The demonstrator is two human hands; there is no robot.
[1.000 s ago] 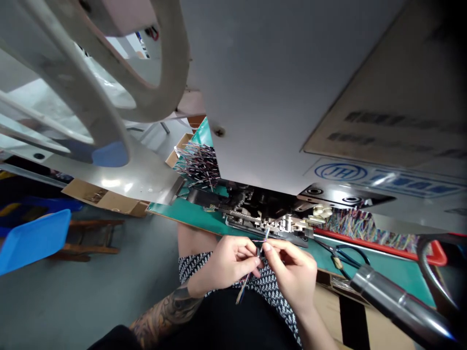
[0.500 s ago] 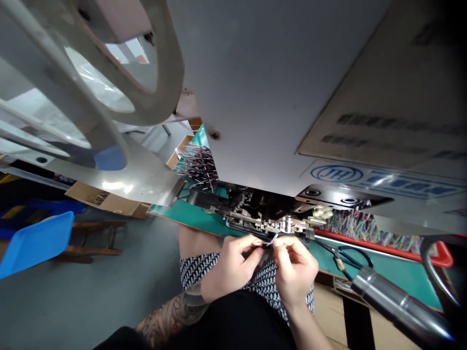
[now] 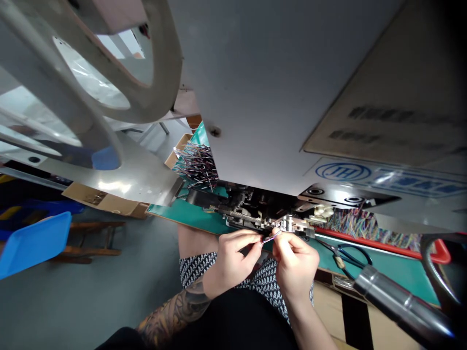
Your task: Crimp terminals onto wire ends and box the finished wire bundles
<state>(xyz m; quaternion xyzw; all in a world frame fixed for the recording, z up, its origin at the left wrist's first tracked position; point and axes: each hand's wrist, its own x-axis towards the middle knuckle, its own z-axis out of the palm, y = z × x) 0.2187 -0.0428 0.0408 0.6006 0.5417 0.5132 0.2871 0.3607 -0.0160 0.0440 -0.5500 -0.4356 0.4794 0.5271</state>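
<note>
Thin coloured wires (image 3: 269, 239) stretch between my two hands, just in front of the machine's metal terminal-crimping parts (image 3: 280, 223). My left hand (image 3: 237, 255) pinches one end between thumb and forefinger. The other end sits in the fingertips of my right hand (image 3: 295, 260), close by the metal parts. How many wires there are I cannot tell, and their ends are mostly hidden by my fingers. The big grey machine housing (image 3: 262, 97) hangs over both hands.
At the right, a red tray (image 3: 401, 250) holds many coloured wires. Dark-handled scissors (image 3: 350, 255) lie on the green tabletop (image 3: 408, 279), near a metal tube (image 3: 401, 301). Bundled wires (image 3: 197, 165) lie at the left behind a wheel-like guard (image 3: 146, 184). A blue stool (image 3: 40, 243) stands on the floor.
Both hands have stayed close together, with the right fingertips slightly higher toward the metal parts. The wires between them now slant up to the right.
</note>
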